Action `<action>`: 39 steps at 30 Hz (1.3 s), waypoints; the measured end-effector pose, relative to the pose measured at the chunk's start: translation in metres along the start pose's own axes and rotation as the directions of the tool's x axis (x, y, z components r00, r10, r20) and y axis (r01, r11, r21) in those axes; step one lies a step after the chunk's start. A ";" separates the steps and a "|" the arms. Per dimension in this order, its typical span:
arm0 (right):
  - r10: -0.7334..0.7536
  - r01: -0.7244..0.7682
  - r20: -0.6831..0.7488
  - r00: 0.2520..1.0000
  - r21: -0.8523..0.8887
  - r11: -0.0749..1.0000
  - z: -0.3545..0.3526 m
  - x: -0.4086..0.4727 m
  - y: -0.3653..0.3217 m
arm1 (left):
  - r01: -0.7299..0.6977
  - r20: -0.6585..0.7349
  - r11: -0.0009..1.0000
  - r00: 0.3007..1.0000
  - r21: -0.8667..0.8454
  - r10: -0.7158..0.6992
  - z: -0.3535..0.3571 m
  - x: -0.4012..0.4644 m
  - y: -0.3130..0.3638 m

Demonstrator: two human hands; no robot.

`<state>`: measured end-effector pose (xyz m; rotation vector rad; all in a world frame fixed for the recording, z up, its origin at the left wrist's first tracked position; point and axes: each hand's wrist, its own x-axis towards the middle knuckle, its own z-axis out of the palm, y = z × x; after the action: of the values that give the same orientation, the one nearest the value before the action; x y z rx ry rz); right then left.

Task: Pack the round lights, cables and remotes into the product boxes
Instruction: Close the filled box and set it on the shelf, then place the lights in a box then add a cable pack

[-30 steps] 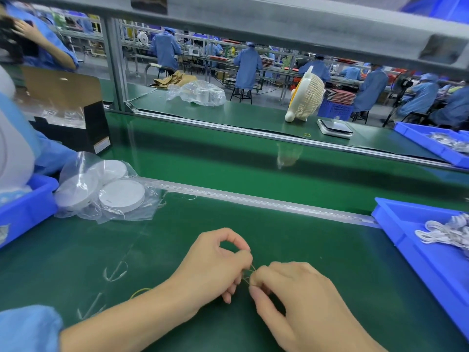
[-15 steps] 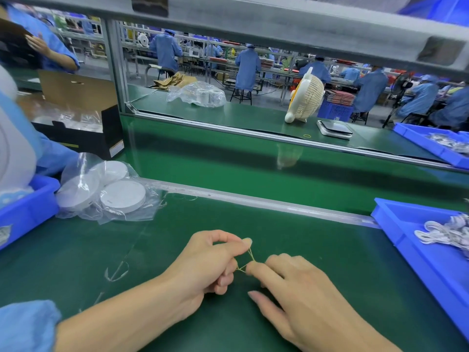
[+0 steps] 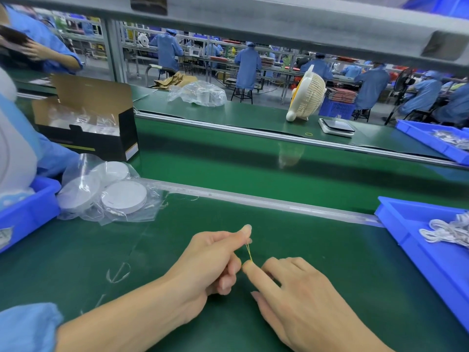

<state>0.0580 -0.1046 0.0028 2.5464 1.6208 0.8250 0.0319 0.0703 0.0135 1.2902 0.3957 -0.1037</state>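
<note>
My left hand (image 3: 210,265) pinches the top of a thin yellow rubber band (image 3: 248,251) between thumb and forefinger, just above the green mat. The band runs taut down to the index fingertip of my right hand (image 3: 299,301), which holds its lower end; the thumb is hidden beneath. Three white round lights (image 3: 124,196) lie in a clear plastic bag at the left. Behind them stands an open black product box (image 3: 86,138) with clear-wrapped items inside. White cables (image 3: 451,232) lie coiled in a blue tray (image 3: 396,224) at the right. No remotes are visible.
Another blue tray (image 3: 28,214) sits at the left edge beside a person's blue sleeve. A metal rail (image 3: 266,199) separates my mat from the green conveyor. Beyond it stand a cream fan (image 3: 307,97), a small scale (image 3: 336,127), a plastic bag (image 3: 200,94) and another blue tray (image 3: 431,142).
My hands have drawn apart, the left one rising, so the rubber band now stretches between them. The black box at the left has moved right, further into view.
</note>
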 end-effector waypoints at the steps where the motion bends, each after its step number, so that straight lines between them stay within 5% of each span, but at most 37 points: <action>1: -0.005 0.005 -0.004 1.000 -0.011 1.000 0.001 0.000 -0.002 | 0.014 0.007 1.000 1.000 -0.005 -0.014 0.000 -0.001 0.001; 10: 0.120 -0.113 0.071 0.990 -0.098 0.989 0.001 0.002 -0.007 | 0.079 0.073 0.975 0.995 -0.208 -0.065 -0.003 0.001 0.007; 27: 0.279 -0.267 0.202 0.939 -0.082 0.960 -0.003 0.004 -0.015 | -0.020 -0.044 0.995 0.999 0.101 0.024 -0.008 0.002 0.007; 39: 0.313 -0.308 0.158 0.936 -0.059 0.950 -0.001 0.005 -0.016 | -0.167 -0.137 0.984 0.978 -0.061 0.158 -0.006 0.006 0.003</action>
<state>0.0458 -0.0931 0.0010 2.8028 1.1659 0.6251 0.0372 0.0778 0.0127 1.2569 0.4013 0.1337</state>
